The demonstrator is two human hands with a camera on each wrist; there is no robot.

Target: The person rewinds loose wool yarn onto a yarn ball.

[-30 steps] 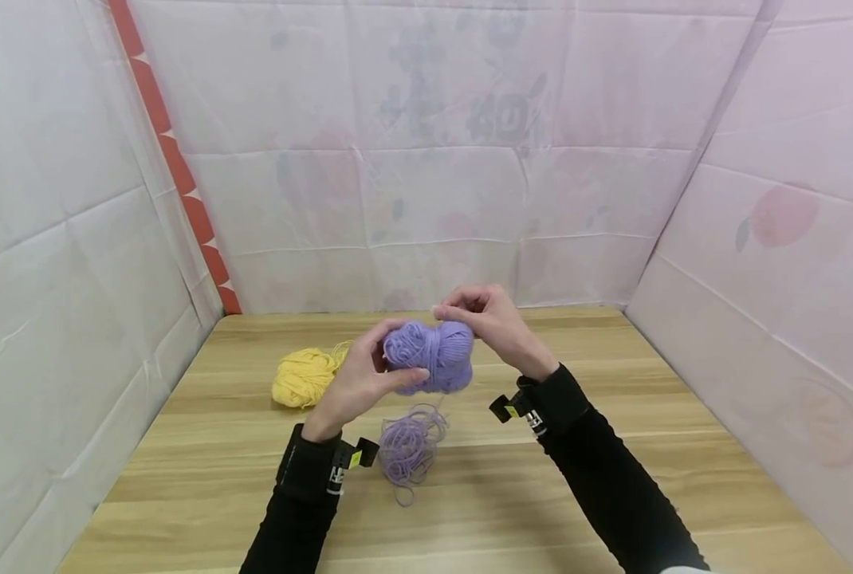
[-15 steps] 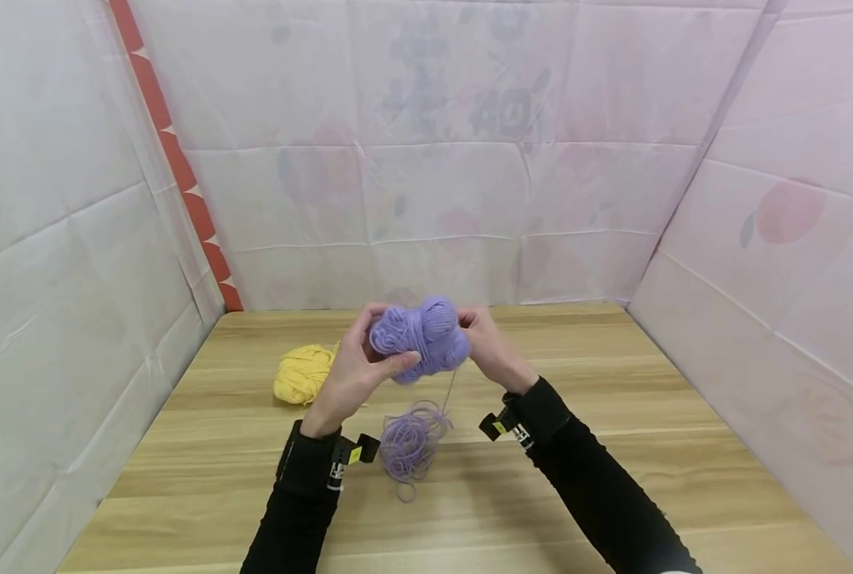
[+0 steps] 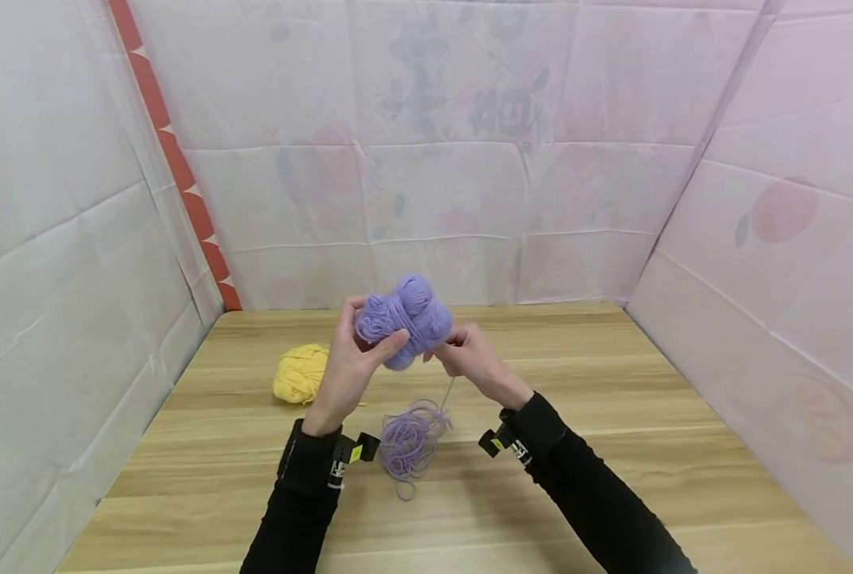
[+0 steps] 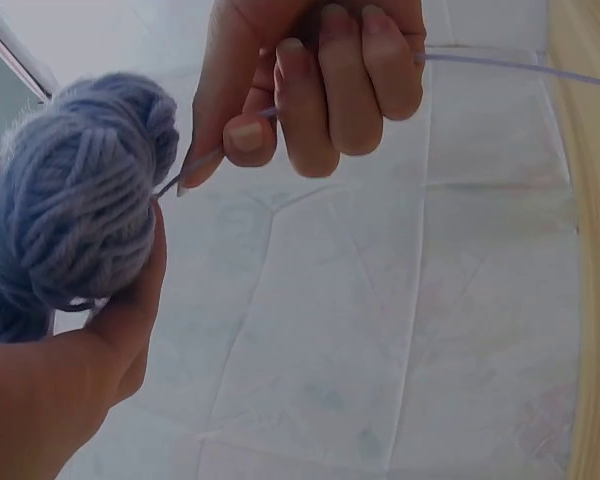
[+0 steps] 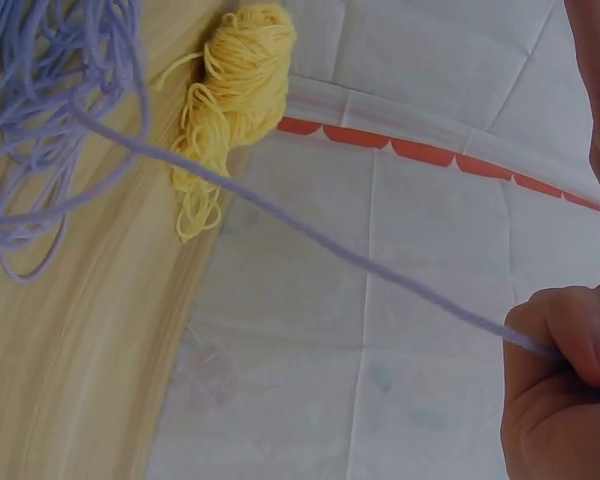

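Above the table, my left hand (image 3: 343, 367) holds a ball of purple yarn (image 3: 414, 315), its thumb across the front and its fingers behind. Bands of yarn wrap round the ball's middle, and it is tilted. At the ball's lower right is my right hand (image 3: 478, 365), with its fingers curled round a purple strand (image 5: 330, 243). In the left wrist view this strand runs from the ball (image 4: 90, 190) through the right hand (image 4: 320, 100). It leads down to a loose purple tangle (image 3: 408, 442) on the table.
A yellow ball of yarn (image 3: 300, 375) lies left of the tangle, partly behind the left hand, with loose loops showing in the right wrist view. The wooden table (image 3: 613, 478) is bordered by pale printed sheets (image 3: 434, 199) at the back and sides.
My right hand has gone from above the ball's top right, round its right side, to its lower right. The ball has tilted and shifted up and left. The strand from the tangle is lifted.
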